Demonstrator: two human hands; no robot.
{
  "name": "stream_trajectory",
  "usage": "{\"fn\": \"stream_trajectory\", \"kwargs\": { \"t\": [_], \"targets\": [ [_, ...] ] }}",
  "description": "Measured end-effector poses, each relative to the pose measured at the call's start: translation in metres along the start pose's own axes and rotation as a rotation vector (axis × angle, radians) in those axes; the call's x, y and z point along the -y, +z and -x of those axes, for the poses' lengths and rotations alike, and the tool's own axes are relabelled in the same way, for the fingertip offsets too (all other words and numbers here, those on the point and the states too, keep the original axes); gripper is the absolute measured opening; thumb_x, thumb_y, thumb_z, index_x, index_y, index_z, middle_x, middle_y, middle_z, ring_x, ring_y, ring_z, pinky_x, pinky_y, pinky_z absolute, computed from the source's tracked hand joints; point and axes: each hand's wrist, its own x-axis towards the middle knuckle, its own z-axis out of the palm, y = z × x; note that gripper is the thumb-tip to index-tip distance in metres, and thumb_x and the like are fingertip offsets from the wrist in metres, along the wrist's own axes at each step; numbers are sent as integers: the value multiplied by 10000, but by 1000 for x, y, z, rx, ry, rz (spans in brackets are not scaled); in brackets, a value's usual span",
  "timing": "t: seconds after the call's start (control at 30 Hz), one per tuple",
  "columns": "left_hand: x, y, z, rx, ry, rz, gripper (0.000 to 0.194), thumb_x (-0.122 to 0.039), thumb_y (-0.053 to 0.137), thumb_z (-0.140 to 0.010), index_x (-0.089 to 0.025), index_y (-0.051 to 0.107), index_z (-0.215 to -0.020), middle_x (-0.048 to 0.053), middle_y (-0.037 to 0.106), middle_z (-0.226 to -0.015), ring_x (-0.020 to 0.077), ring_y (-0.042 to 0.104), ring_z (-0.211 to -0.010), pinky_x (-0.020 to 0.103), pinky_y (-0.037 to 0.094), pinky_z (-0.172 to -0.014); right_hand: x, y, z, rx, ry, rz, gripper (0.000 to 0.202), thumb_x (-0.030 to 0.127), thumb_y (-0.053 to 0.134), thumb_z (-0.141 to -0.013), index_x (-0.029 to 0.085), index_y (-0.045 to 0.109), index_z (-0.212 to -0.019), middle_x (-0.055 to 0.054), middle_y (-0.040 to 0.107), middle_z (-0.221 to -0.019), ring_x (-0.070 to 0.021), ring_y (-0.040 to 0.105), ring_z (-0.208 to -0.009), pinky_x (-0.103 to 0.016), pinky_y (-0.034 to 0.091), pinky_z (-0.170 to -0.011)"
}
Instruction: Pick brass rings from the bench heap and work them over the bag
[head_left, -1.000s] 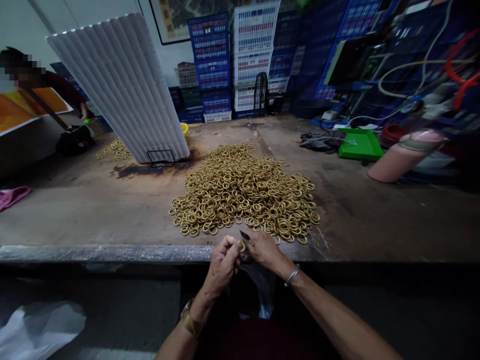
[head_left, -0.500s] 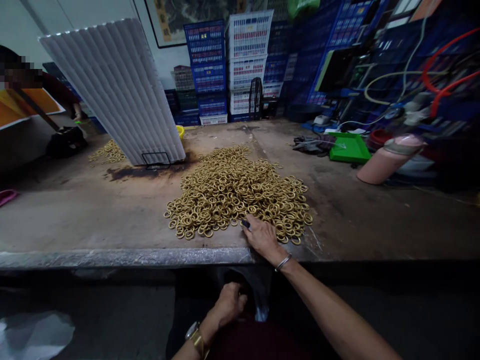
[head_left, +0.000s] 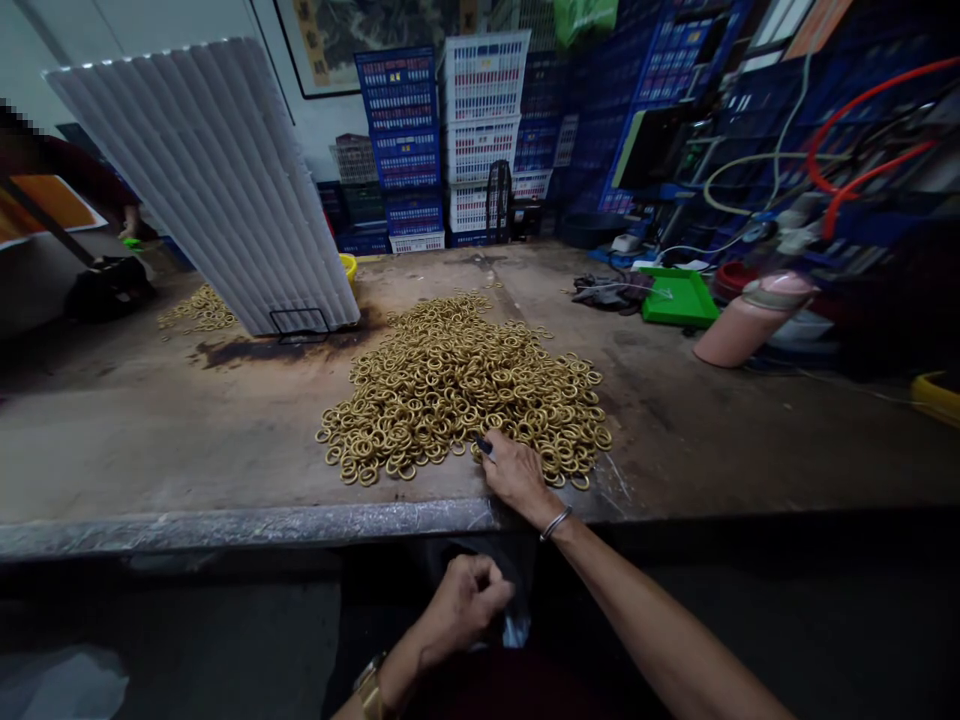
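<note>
A broad heap of brass-coloured metal rings [head_left: 457, 385] lies on the worktable. At its near edge is my right hand [head_left: 514, 475], fingers bent down and pressed together against the rings. A small dark piece sits at its fingertips; I cannot make out whether it is worn or held. The silver bangle is on that wrist. Below the table edge, over my lap, my left hand [head_left: 469, 600] is closed with its fingers curled in. What it holds, if anything, is hidden. Clear plastic [head_left: 516, 625] hangs beside that hand, under the table edge.
A ribbed white panel [head_left: 210, 190] leans in a black wire stand, with more rings [head_left: 196, 308] behind it. On the right are a green tray [head_left: 679, 297], a pink cylinder [head_left: 754, 320] and hoses. Stacked crates [head_left: 484, 120] stand behind. Another person's sleeve [head_left: 82, 165] shows far left.
My left hand has risen toward the table edge and turned slightly. My right hand stays at the heap's near edge. The whole view has shifted a little.
</note>
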Motion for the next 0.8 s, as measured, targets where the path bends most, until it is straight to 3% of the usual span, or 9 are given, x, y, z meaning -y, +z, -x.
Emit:
{"fn": "stream_trajectory", "kwargs": {
  "t": [0.13, 0.27, 0.33, 0.43, 0.57, 0.7, 0.8],
  "targets": [
    [-39, -14, -4, -139, 23, 187, 236, -324, 511, -745, -160, 477, -579, -19, 487, -502, 79, 420, -443, 186, 338, -443, -1, 0, 2, -18, 5, -58, 160, 243, 447, -792, 215, 543, -918, -39, 654, -827, -169, 594, -731, -245, 287, -576],
    [-45, -32, -26, -391, 74, 276, 238, -398, 543, -725, -165, 503, -754, -42, 499, -535, 73, 433, -411, 170, 356, -383, 1, -2, 3, -57, 6, -275, 164, 254, 451, -782, 200, 558, -894, -26, 629, -729, -144, 559, -667, -224, 313, -586],
    [-42, -38, -36, -451, 91, 305, 328, -423, 570, -701, -168, 492, -893, -49, 514, -557, 72, 433, -395, 169, 356, -361, 4, -4, 2, -47, 22, -456, 131, 254, 450, -767, 190, 556, -811, -8, 597, -685, -125, 524, -620, -214, 329, -581],
    [-41, -40, -46, -463, 137, 321, 369, -432, 577, -700, -165, 492, -939, -67, 488, -526, 66, 411, -380, 168, 347, -361, 10, -5, 3, 6, 58, -736, 93, 254, 473, -726, 182, 525, -698, 18, 537, -632, -106, 471, -584, -202, 346, -570],
    [-43, -39, -50, -498, 226, 279, 259, -407, 541, -745, -150, 528, -718, -72, 417, -476, 52, 357, -387, 165, 310, -386, 13, 1, 6, 75, 106, -967, 122, 296, 494, -708, 184, 491, -661, 47, 471, -576, -93, 420, -543, -198, 346, -540],
    [-42, -40, -48, -533, 232, 201, 241, -360, 520, -768, -154, 510, -643, -73, 381, -456, 55, 325, -392, 174, 284, -399, 11, 2, 9, 108, 59, -952, 124, 295, 508, -706, 178, 504, -664, 41, 480, -602, -97, 432, -580, -209, 355, -578],
    [-43, -44, -44, -505, 272, 99, 196, -309, 541, -750, -151, 531, -634, -51, 437, -511, 71, 381, -461, 185, 320, -459, 10, -5, 12, 70, -14, -908, 141, 265, 508, -717, 176, 557, -815, 18, 549, -730, -105, 472, -659, -219, 368, -638]
  ]
}}
